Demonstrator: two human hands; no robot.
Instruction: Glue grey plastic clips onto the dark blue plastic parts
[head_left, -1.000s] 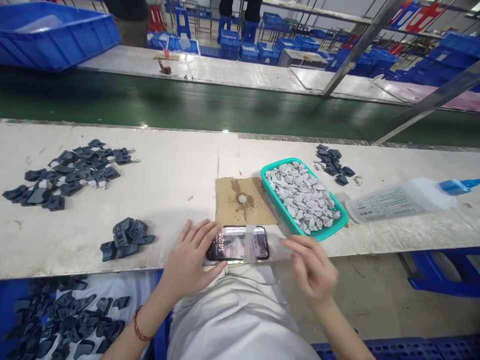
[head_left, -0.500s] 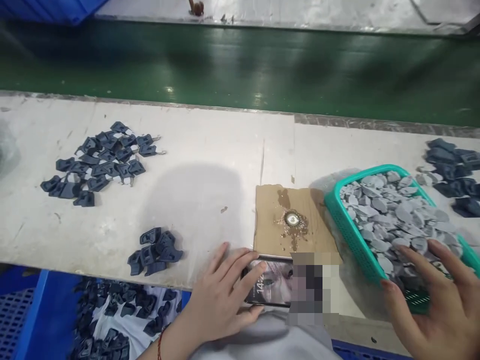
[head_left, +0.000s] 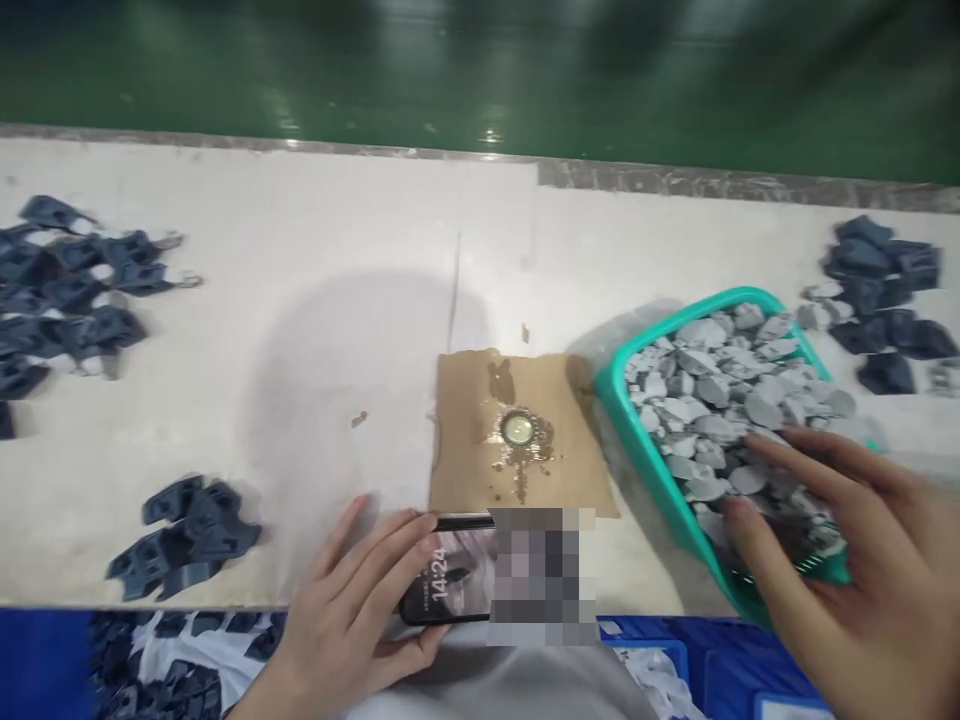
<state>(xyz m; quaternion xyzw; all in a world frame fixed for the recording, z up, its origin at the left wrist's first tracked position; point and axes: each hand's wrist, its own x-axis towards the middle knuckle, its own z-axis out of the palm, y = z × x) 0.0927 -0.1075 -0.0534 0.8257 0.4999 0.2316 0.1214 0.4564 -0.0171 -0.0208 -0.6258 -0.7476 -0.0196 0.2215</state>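
Observation:
My left hand (head_left: 352, 610) rests on the left end of a lit phone (head_left: 450, 575) lying at the white table's near edge, thumb under it and fingers on top. My right hand (head_left: 840, 560) hovers with fingers spread over the near end of a teal basket (head_left: 637, 440) full of small grey pieces (head_left: 720, 390), fingertips close to them. Between phone and basket lies a brown cardboard square (head_left: 465, 450) with a small round cap (head_left: 517, 430) in a glue stain.
Dark blue plastic parts lie in piles at the far left (head_left: 67, 290), near left (head_left: 184, 535) and far right (head_left: 885, 300). A green conveyor belt (head_left: 480, 80) runs behind the table. More dark parts sit in a blue bin (head_left: 150, 670) below the table edge.
The view tilted down and shifted. My right hand moved from beside the phone to over the teal basket. My left hand stayed on the phone.

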